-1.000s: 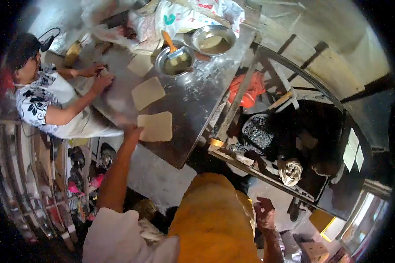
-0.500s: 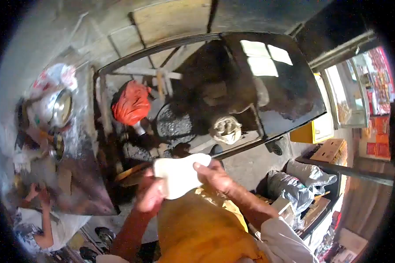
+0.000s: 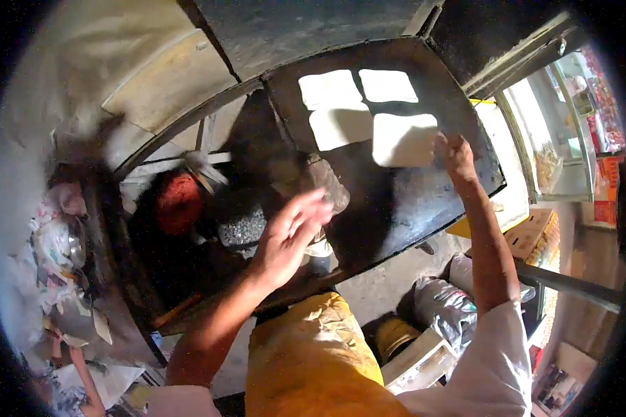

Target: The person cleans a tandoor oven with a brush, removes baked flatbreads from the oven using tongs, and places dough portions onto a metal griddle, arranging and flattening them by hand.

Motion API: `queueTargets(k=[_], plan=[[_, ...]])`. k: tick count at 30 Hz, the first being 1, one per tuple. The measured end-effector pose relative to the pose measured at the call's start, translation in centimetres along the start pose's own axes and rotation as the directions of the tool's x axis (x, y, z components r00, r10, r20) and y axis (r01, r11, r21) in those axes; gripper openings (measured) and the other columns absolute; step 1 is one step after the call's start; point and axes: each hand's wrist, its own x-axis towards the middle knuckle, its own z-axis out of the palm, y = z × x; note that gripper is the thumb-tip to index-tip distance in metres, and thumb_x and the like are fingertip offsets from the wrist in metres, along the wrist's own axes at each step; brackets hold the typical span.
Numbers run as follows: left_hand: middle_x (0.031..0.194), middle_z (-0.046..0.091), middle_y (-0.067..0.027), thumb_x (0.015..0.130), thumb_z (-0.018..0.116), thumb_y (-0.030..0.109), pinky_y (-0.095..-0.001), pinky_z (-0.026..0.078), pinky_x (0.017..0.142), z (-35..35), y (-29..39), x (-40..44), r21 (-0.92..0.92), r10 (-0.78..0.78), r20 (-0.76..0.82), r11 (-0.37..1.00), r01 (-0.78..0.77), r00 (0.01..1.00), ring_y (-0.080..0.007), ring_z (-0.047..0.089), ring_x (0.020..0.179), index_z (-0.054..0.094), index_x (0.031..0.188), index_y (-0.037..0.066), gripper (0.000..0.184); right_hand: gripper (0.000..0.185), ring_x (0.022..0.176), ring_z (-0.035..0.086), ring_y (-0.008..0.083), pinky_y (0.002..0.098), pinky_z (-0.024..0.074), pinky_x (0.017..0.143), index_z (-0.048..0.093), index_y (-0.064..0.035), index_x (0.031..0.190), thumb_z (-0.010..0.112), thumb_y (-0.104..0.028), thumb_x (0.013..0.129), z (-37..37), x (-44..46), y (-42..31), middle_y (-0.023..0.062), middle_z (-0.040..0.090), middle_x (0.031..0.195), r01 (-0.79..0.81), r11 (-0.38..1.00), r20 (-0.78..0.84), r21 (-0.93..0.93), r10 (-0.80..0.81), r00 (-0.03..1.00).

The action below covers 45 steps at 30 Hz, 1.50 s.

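Saw the left hand (image 3: 293,228) near centre, blurred, fingers spread and holding nothing, fingertips beside or over a dark block (image 3: 329,183), contact uncertain. Saw the right hand (image 3: 458,156) at two o'clock, half-curled against or just beside the three-o'clock edge of a pale sheet (image 3: 405,142), grip impossible to confirm. Found that sheet flat on a dark plate (image 3: 424,194), near three more sheets (image 3: 330,90) toward twelve and one. Judged creasing or overlap possible from a careless push, and a bumped block from a low left-hand sweep.
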Motion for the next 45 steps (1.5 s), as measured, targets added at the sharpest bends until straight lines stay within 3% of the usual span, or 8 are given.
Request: queueTargets(k=[14, 16, 23, 25, 26, 28, 32, 45], plan=[[0.123, 0.066, -0.0116, 0.105, 0.056, 0.024, -0.0375, 0.046, 0.104, -8.3, -11.8, -21.3, 0.101, -0.579, -0.439, 0.728, 0.678, 0.687, -0.0207, 0.061, 0.115, 0.051, 0.142, 0.003, 0.042, 0.08, 0.14, 0.037, 0.0374, 0.0508, 0.0344, 0.114, 0.047, -0.0167, 0.146, 0.05, -0.074, 0.091, 9.4, 3.2, -1.1, 0.0196, 0.044, 0.148, 0.367, 0.823, 0.239, -0.433, -0.288, 0.927], [0.119, 0.068, -0.0113, 0.106, 0.056, 0.026, -0.0376, 0.048, 0.102, -12.1, -18.6, -28.1, -0.228, -0.376, -0.475, 0.926, 0.302, 0.796, -0.0219, 0.062, 0.114, 0.054, 0.139, 0.004, 0.04, 0.076, 0.131, 0.047, 0.038, 0.0501, 0.0421, 0.108, 0.048, -0.0132, 0.144, 0.056, -0.068, 0.091, 9.5, 3.4, -0.4, 0.0205, 0.046, 0.145, 0.371, 0.842, 0.179, -0.393, -0.326, 0.928], [0.099, 0.069, -0.0081, 0.101, 0.057, 0.022, -0.0363, 0.052, 0.078, -25.1, -19.9, -46.6, 0.103, -0.089, -0.924, 0.878, 0.467, 0.372, -0.0181, 0.063, 0.086, 0.065, 0.11, 0.002, 0.023, 0.052, 0.136, 0.046, 0.0337, 0.041, 0.0373, 0.112, 0.048, 0.0019, 0.144, 0.058, -0.027, 0.102, 11.7, -10.5, -15.1, 0.0215, 0.048, 0.148, 0.425, 0.901, 0.169, 0.081, -0.433, 0.886], [0.096, 0.07, -0.008, 0.1, 0.057, 0.03, -0.0372, 0.052, 0.069, -32.7, -22.9, -56.5, -0.086, -0.101, -0.959, 0.994, 0.068, 0.266, -0.0209, 0.064, 0.08, 0.067, 0.111, 0.004, 0.03, 0.051, 0.137, 0.045, 0.0341, 0.0415, 0.0345, 0.114, 0.046, 0.0048, 0.144, 0.054, -0.026, 0.104, 14.0, -16.6, -17.2, 0.0235, 0.048, 0.147, 0.663, 0.743, 0.214, 0.095, -0.666, 0.715], [0.094, 0.071, -0.0079, 0.1, 0.058, 0.035, -0.0376, 0.052, 0.065, -40.9, -28.3, -66.0, -0.441, -0.1, -0.829, 0.722, -0.532, 0.551, -0.0223, 0.065, 0.077, 0.068, 0.111, 0.005, 0.034, 0.049, 0.137, 0.045, 0.0315, 0.0405, 0.0328, 0.115, 0.046, 0.0038, 0.144, 0.054, -0.022, 0.103, 15.4, -20.8, -18.9, 0.0225, 0.05, 0.145, 0.56, 0.795, 0.242, 0.233, -0.605, 0.758], [0.096, 0.071, -0.0101, 0.098, 0.057, 0.036, -0.0398, 0.052, 0.068, -39.8, -18.9, -64.0, -0.079, -0.08, -0.997, 0.977, 0.196, -0.002, -0.024, 0.065, 0.08, 0.067, 0.108, 0.005, 0.035, 0.046, 0.134, 0.048, 0.0302, 0.0395, 0.0337, 0.114, 0.049, 0.0041, 0.141, 0.057, -0.015, 0.1, 18.2, -28.5, -20.8, 0.0206, 0.053, 0.142, 0.496, 0.833, 0.38, 0.245, -0.553, 0.741], [0.099, 0.071, -0.0147, 0.095, 0.055, 0.039, -0.0441, 0.052, 0.076, -50.1, -11.7, -68.5, -0.179, -0.034, -0.962, 0.826, 0.535, -0.27, -0.0275, 0.067, 0.087, 0.066, 0.102, 0.004, 0.037, 0.041, 0.12, 0.058, 0.0377, 0.0458, 0.0441, 0.105, 0.057, 0.0014, 0.131, 0.064, -0.018, 0.095, 24.4, -42.1, -26.5, 0.0207, 0.061, 0.128, 0.334, 0.862, 0.57, 0.382, -0.504, 0.649], [0.114, 0.067, -0.0248, 0.09, 0.063, 0.041, -0.0477, 0.05, 0.091, -81.4, -21.6, -84.6, 0.056, 0.334, -0.941, 0.325, 0.944, -0.059, -0.0418, 0.064, 0.104, 0.064, 0.116, -0.001, 0.049, 0.038, 0.091, 0.069, 0.031, 0.0398, 0.0554, 0.079, 0.063, 0.0011, 0.12, 0.075, -0.012, 0.086, 27.8, -56.2, -36.5, 0.019, 0.066, 0.108, 0.553, 0.831, 0.756, 0.067, -0.404, 0.515]])
